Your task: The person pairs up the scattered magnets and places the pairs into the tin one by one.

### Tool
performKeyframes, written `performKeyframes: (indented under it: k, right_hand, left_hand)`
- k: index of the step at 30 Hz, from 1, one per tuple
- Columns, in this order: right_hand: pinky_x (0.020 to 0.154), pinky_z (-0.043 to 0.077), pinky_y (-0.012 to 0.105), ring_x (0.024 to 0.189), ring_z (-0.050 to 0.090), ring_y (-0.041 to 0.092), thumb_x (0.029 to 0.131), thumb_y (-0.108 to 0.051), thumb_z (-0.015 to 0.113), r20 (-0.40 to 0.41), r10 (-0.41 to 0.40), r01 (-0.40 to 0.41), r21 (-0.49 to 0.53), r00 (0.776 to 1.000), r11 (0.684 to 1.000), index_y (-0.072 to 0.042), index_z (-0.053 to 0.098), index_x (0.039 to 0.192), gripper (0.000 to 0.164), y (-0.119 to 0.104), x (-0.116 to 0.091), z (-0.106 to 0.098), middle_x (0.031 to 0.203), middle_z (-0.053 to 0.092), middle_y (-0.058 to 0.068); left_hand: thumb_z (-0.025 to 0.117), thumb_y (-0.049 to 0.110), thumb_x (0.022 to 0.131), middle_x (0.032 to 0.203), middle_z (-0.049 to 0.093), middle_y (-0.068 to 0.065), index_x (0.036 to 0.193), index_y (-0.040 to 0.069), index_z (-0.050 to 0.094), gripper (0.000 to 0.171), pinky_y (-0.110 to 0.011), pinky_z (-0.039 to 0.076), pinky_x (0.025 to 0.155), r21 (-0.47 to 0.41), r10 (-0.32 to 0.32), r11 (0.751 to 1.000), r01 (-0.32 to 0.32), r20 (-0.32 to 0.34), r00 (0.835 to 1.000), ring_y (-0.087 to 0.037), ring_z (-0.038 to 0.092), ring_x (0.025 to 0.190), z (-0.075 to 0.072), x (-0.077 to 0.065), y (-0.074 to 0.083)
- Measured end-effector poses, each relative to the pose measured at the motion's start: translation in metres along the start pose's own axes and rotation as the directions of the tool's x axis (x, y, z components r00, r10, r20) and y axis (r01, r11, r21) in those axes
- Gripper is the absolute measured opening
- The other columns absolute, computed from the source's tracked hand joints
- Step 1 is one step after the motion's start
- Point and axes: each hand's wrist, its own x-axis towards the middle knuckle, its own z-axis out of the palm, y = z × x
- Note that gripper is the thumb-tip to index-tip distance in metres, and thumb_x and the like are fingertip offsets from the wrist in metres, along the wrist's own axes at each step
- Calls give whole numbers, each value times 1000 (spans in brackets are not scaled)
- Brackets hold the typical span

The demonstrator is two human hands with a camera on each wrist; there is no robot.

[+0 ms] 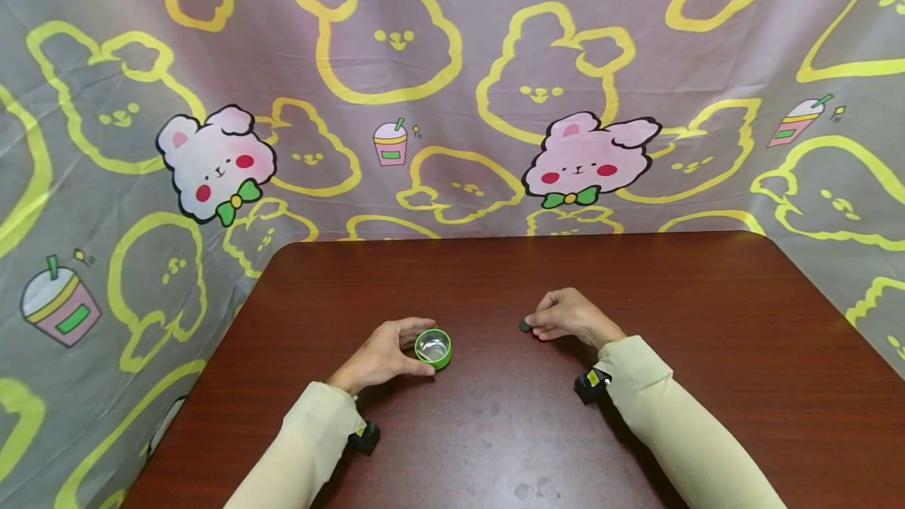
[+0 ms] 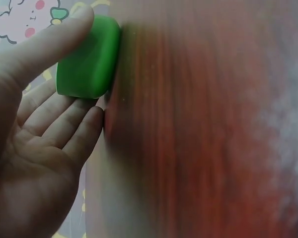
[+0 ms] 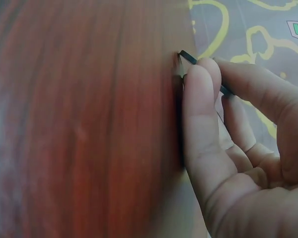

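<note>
A small round green container (image 1: pixel 443 360) with a shiny metallic inside stands upright on the table, its open top facing up. My left hand (image 1: pixel 385 352) holds it from the left, thumb on the near side and fingers round the far side. In the left wrist view the thumb lies against the green container (image 2: pixel 87 64), with the other fingers partly behind it. To the right, my right hand (image 1: pixel 571 315) pinches a small, thin, dark disc (image 1: pixel 524 325) between thumb and fingertips, low over the table. The right wrist view shows the dark disc (image 3: pixel 187 57) edge-on, partly hidden by the fingers.
The dark red-brown wooden table (image 1: pixel 488 281) has rounded far corners. A patterned curtain (image 1: pixel 467 45) hangs behind it and along both sides. A small black device (image 1: pixel 591 386) sits at the right wrist, and another black device (image 1: pixel 365 438) at the left.
</note>
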Motion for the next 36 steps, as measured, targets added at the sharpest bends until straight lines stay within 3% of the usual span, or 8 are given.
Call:
performKeyframes:
  k: [7,18,25,36]
  right_hand:
    - [61,59,28,60,65,13,86,6,71,-14,2,-3,-47,1000,999,7,60,87,11,-2,1,3,75,70,12]
    - [61,59,29,62,65,14,85,5,69,-33,-12,12,-13,999,1000,4,60,85,9,-6,2,12,76,70,11]
    - [62,58,29,64,61,13,84,1,72,-32,-46,44,-45,998,998,-1,60,82,12,-12,2,22,72,64,7]
    - [67,59,32,65,62,15,85,5,72,7,-86,86,28,996,996,1,61,81,12,-19,1,39,75,63,9]
  left_hand:
    - [89,1,72,126,65,-21,133,-8,57,69,-42,49,99,9,-15,1000,15,-23,1000,-35,61,119,1,1,2]
    - [89,2,73,126,65,-20,133,-8,57,69,-44,49,99,-2,-22,1000,22,-22,1000,-35,61,119,1,1,-1]
    - [89,2,72,125,66,-20,133,-9,57,69,-44,49,99,-15,-29,999,29,-21,999,-35,61,118,1,1,-2]
    - [89,3,72,124,66,-19,132,-8,58,69,-43,49,99,-1,-38,999,38,-34,999,-34,62,118,2,1,-2]
